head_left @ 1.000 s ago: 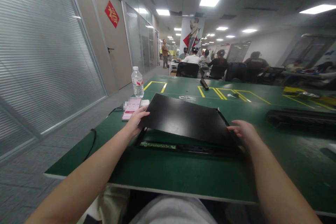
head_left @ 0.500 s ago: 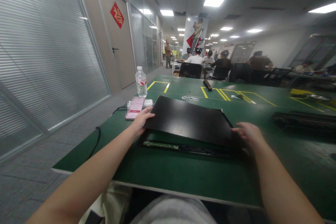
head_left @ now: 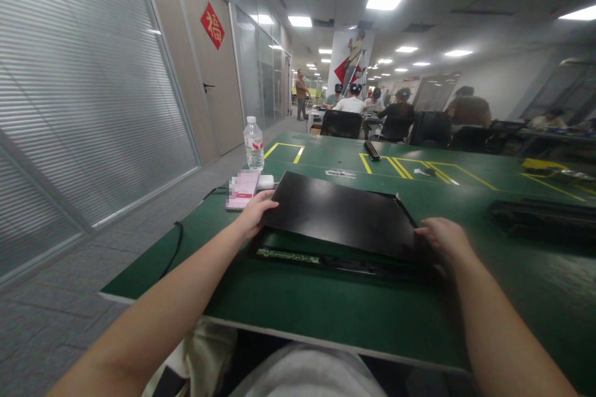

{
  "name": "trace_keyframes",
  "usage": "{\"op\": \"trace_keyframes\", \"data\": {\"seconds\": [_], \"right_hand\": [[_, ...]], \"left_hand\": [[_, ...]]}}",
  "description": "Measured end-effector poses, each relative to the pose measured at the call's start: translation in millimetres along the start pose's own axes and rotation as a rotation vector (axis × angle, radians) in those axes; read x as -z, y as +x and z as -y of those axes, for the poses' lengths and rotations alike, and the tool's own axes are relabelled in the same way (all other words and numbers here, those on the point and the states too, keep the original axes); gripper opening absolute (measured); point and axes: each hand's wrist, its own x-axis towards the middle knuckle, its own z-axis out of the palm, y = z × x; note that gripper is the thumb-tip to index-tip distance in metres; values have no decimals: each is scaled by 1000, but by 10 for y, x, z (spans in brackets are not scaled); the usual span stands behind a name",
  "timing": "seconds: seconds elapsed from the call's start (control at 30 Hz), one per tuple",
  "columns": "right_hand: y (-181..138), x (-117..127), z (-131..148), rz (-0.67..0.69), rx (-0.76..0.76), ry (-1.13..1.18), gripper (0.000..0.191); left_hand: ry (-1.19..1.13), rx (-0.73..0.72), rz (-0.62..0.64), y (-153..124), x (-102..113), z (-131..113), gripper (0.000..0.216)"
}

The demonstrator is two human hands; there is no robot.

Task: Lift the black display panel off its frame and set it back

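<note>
Black, the panel (head_left: 342,214) slanted over the frame (head_left: 367,268), whose near bar showed uncovered. The left hand (head_left: 254,217) gripped its left edge. The right hand (head_left: 447,240), fingers spread a second earlier, had narrowed onto the right edge; I couldn't tell whether it pinched panel or frame, but both sides now seemed steadied.

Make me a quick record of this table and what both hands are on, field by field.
Surface: green table
Left hand: holding left edge of black panel
Right hand: fingertips at panel's right edge; grip unclear
Panel: tilted
At panel's near side: black frame with green circuit strip
Beyond left hand: phone, water bottle
Table's far side: yellow tape outlines
</note>
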Motion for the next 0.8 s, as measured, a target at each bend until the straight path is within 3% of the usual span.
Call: {"op": "trace_keyframes", "data": {"seconds": [0.5,0.8], "right_hand": [[22,3,23,-67,148,-541,12],[49,-4,-38,-75,203,-567,15]], "left_hand": [[69,3,-7,-34,-30,-5,45],[107,0,-18,-39,-21,-7,43]]}}
